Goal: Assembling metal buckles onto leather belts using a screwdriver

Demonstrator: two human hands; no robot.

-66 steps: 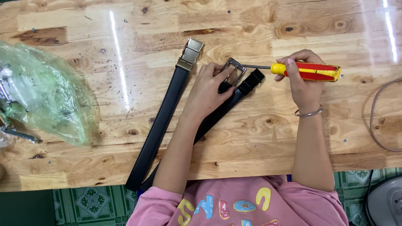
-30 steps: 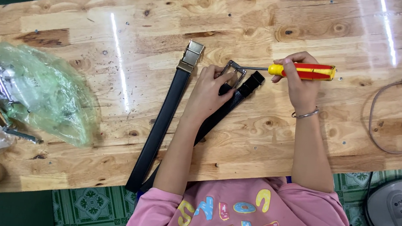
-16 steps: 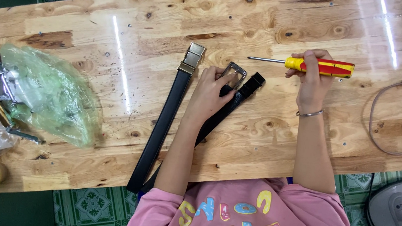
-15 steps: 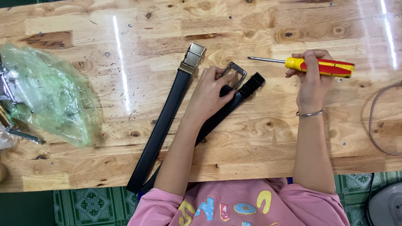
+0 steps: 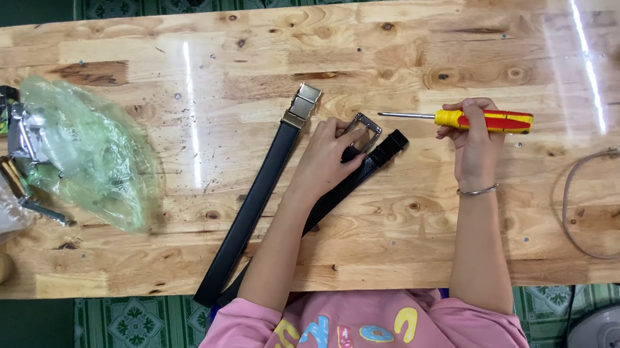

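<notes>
Screwdriver (image 5: 477, 120) in right hand (image 5: 474, 141) — off buckle (image 5: 364, 130)

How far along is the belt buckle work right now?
One black belt already carries its buckle. In hand: the left hand pins the second belt beside a loose buckle frame, and the right hand holds the screwdriver clear of it. That frame does not look fastened yet.

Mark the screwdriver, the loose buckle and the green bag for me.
screwdriver (image 5: 488, 121), head view, on the yellow and red handle beside the right hand.
loose buckle (image 5: 363, 130), head view, on its metal frame at the left hand's fingertips.
green bag (image 5: 97, 152), head view, on the crumpled middle.
</notes>
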